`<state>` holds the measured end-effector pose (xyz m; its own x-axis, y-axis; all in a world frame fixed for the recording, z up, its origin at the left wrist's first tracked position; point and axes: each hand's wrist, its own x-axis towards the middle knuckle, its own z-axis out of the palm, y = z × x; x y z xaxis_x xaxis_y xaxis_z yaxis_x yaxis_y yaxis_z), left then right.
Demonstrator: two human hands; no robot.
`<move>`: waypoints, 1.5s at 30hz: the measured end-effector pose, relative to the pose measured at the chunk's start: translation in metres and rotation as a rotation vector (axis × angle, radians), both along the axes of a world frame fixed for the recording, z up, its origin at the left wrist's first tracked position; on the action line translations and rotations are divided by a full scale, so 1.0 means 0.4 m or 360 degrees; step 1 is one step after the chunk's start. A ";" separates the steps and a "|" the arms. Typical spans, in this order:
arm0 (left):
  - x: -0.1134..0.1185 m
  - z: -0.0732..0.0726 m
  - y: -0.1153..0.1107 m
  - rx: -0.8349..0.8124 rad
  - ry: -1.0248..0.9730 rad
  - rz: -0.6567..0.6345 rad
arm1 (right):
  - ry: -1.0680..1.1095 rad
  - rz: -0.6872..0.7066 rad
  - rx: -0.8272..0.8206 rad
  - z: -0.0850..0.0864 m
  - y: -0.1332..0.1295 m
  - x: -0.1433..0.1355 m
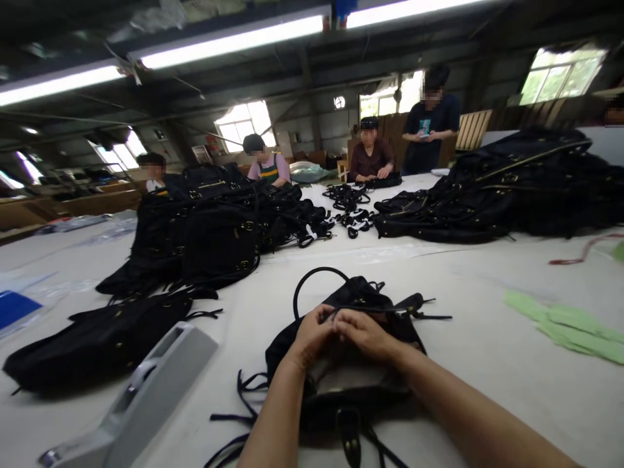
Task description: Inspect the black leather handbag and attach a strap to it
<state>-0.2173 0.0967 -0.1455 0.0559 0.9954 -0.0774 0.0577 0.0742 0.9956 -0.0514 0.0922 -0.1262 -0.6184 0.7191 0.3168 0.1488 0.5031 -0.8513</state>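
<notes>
A black bag (283, 348) lies in front of me on the white table, its mouth toward me and its round handle standing up behind. My left hand (314, 331) and my right hand (361, 331) meet over the bag's opening, fingers curled and fingertips together. Both pinch at the bag's upper edge, close to a thin black strap running right; exactly what sits between the fingertips is hidden. A buckled flap (348, 435) hangs at the near side, and loose straps trail off to the left.
Piles of black bags stand at left (219, 240) and right (487, 195). A single bag (102, 338) and a grey device (146, 396) lie to my left, green sheets (565, 325) to my right. Bundled straps (348, 198) and several people are across the table (414, 266).
</notes>
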 end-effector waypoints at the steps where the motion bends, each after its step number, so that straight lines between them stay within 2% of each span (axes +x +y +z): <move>1: -0.002 0.000 -0.003 -0.0018 -0.0072 -0.0007 | -0.0003 -0.0047 -0.0059 -0.029 0.005 0.009; 4: -0.008 0.006 -0.010 -0.0047 -0.0251 0.0072 | -0.0023 -0.0128 -0.0104 -0.069 -0.001 0.030; 7: -0.011 0.011 -0.011 -0.0066 -0.0312 0.0186 | -0.0044 -0.0146 0.0062 -0.059 -0.021 0.025; 11: -0.003 0.009 -0.002 -0.0109 -0.0299 0.0256 | -0.0058 0.0039 0.0354 -0.058 -0.046 -0.007; 15: 0.000 0.019 0.002 -0.0102 -0.0224 0.0419 | -0.0212 -0.0101 0.0452 -0.079 -0.052 -0.031; 18: -0.018 0.063 -0.050 -0.0002 -0.0058 0.0683 | -0.0282 -0.0143 0.0332 -0.079 -0.050 -0.031; 21: -0.033 0.123 -0.165 0.0136 0.0309 0.0840 | -0.0263 -0.0088 0.0264 -0.077 -0.048 -0.025; 23: -0.029 0.153 -0.241 0.0179 0.0805 0.0712 | -0.0228 -0.0086 0.0316 -0.082 -0.047 -0.025; 25: -0.017 0.169 -0.289 0.0110 0.1367 0.0444 | -0.0198 -0.0085 0.0353 -0.091 -0.046 -0.027; 27: -0.003 0.173 -0.302 -0.0071 0.1812 0.0262 | -0.0186 -0.0072 0.0366 -0.100 -0.047 -0.028; 29: 0.012 0.171 -0.293 -0.0287 0.2069 0.0258 | -0.0186 -0.0053 0.0402 -0.106 -0.048 -0.029; 33: 0.045 0.164 -0.259 -0.0535 0.2280 0.0295 | -0.0183 0.0003 0.0486 -0.108 -0.050 -0.029; 38: 0.075 0.156 -0.237 -0.0497 0.2434 0.0224 | -0.0199 0.0037 0.0574 -0.105 -0.046 -0.031; 45: 0.059 0.174 -0.276 -0.0433 0.2452 0.0171 | -0.0117 0.0113 0.0630 -0.119 -0.053 -0.052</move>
<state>-0.1937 -0.0136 -0.0760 -0.3107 0.9366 -0.1622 0.9505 0.3053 -0.0578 -0.0722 0.0711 -0.1737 -0.6935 0.5050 0.5139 0.1550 0.8012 -0.5780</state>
